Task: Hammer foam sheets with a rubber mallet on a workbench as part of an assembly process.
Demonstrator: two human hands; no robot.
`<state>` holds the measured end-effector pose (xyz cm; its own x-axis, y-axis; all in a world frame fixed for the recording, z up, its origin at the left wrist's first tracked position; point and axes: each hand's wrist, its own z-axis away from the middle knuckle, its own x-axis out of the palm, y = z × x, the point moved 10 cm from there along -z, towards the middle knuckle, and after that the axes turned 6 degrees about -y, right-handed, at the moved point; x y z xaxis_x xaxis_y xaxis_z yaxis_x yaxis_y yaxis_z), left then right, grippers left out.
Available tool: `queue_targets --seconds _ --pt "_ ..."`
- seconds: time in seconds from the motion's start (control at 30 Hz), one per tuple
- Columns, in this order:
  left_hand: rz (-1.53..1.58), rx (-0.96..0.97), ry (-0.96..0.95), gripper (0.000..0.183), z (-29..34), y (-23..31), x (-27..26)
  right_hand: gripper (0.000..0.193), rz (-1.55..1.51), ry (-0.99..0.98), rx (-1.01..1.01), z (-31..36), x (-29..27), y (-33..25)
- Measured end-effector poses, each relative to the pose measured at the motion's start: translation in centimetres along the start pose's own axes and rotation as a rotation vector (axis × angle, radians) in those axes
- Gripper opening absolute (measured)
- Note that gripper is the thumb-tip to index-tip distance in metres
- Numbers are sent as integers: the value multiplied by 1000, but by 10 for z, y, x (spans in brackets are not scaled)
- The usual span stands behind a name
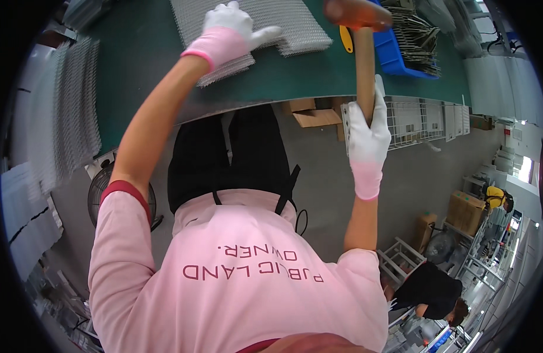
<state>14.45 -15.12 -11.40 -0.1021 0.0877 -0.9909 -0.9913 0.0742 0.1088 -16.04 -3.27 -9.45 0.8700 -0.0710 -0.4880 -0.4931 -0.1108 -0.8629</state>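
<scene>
My right hand, in a white glove with a pink cuff, is wrapped round the wooden handle of a mallet. The mallet's orange-brown head is raised at the far right of the bench. My left hand, gloved the same way, lies on sheets of metal mesh with its thumb stretched out to the right. Its fingers are apart and grip nothing. The mesh sheets lie partly over one another on the green bench top.
A blue bin full of thin metal pieces stands at the right, beside a yellow-handled tool. Stacked mesh rises at the left. Below the bench are cardboard boxes, a white wire rack and a fan. Other people work at lower right.
</scene>
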Motion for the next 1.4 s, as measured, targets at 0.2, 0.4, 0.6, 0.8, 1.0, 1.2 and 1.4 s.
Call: queue_targets --seconds 0.2,0.4,0.6,0.8,1.0,1.2,1.4 --pt "-42 263 252 50 4 -35 4 75 441 -304 142 0 32 18" --pt "102 293 330 47 16 -38 13 73 259 -200 47 11 22 23" --pt "134 240 377 46 21 -47 15 68 399 -157 213 28 26 -1" --pt "153 283 334 44 8 -54 27 67 432 -395 131 33 97 -38" --pt "167 422 281 44 17 -51 16 72 284 -204 -59 65 82 -77" --pt "191 401 281 48 23 -49 11 75 314 -313 -60 109 131 -68" --pt "320 204 -71 63 9 -68 40 68 421 -424 -93 118 156 -72"
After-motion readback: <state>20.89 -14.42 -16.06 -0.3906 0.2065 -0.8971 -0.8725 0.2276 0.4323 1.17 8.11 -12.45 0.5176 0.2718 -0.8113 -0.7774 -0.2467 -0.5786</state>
